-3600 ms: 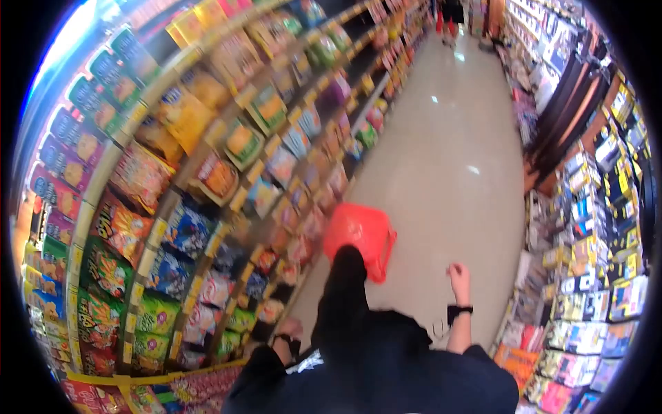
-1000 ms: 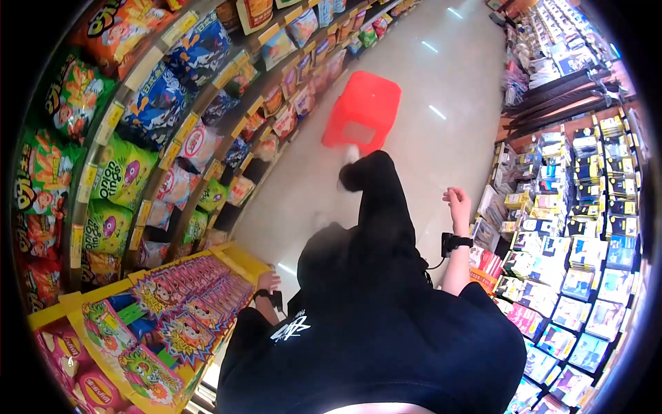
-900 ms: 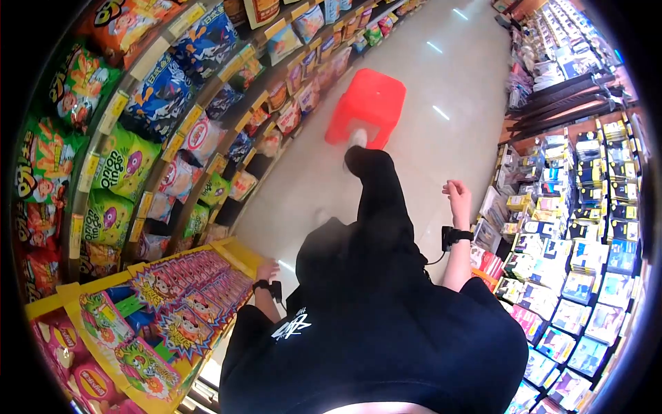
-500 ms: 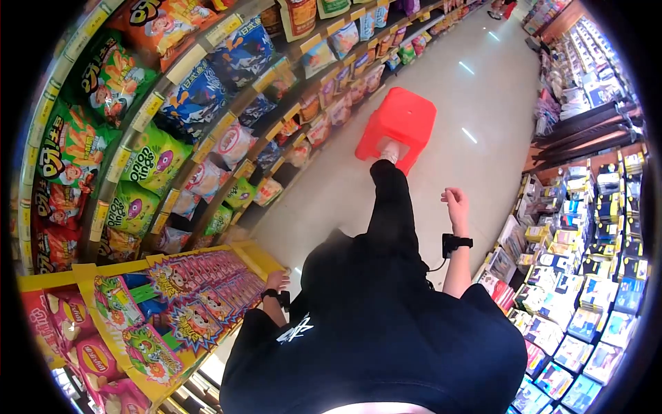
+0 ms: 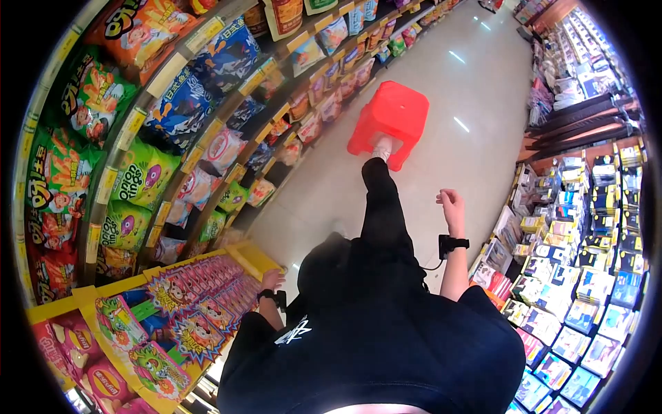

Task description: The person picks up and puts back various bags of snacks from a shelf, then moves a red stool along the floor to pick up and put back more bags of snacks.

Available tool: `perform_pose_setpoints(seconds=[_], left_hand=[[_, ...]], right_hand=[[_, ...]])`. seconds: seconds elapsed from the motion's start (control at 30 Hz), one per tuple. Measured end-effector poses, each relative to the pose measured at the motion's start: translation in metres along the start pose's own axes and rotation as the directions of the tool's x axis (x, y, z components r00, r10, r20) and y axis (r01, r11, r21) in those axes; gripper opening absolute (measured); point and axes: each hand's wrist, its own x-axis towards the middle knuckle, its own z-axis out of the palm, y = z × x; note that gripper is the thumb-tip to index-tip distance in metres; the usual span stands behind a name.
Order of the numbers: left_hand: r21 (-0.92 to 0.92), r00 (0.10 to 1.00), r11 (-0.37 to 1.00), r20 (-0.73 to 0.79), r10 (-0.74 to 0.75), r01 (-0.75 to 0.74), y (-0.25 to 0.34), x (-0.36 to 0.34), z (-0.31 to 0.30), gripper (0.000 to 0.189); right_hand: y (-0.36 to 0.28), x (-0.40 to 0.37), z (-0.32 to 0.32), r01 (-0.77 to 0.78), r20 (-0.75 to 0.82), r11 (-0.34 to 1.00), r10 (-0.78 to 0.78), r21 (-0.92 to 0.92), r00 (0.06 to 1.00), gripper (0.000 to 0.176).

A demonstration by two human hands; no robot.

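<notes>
My left hand (image 5: 272, 279) hangs beside the yellow-edged display box (image 5: 252, 259) of pink candy packs, its fingers apart and nothing in it. My right hand (image 5: 451, 204) is held out over the floor on the right, fingers loosely curled and parted, empty. A red plastic stool (image 5: 400, 107) stands on the aisle floor ahead. One of my feet (image 5: 381, 148), in a light shoe, is at the stool's near side and partly hidden between its legs. Both wrists wear a black strap device.
Shelves of snack bags (image 5: 141, 172) curve along the left. On the right are racks of small packaged goods (image 5: 583, 276), with dark belt-like items (image 5: 579, 131) farther up. The pale tiled floor (image 5: 469, 83) runs ahead between them. Part of a person (image 5: 491, 5) shows far off.
The stool and the shelves have shifted slightly left and up in the view. My foot stays at the stool. Both hands keep nearly the same pose.
</notes>
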Motion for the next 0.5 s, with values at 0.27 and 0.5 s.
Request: perform_pose_setpoints(seconds=[0.27,0.5], left_hand=[[0.169,0.995,0.983,0.076,0.063,-0.075,0.043,0.012,-0.018,0.024],[0.069,0.986,0.984,-0.012,0.168,-0.167,0.049,0.000,-0.032,0.028]], right_hand=[[0.037,-0.031,-0.017,-0.048,-0.120,0.995,0.059,0.093,0.991,0.018],[0.028,-0.040,-0.016,-0.087,-0.123,0.994,0.094,0.065,0.988,0.019]])
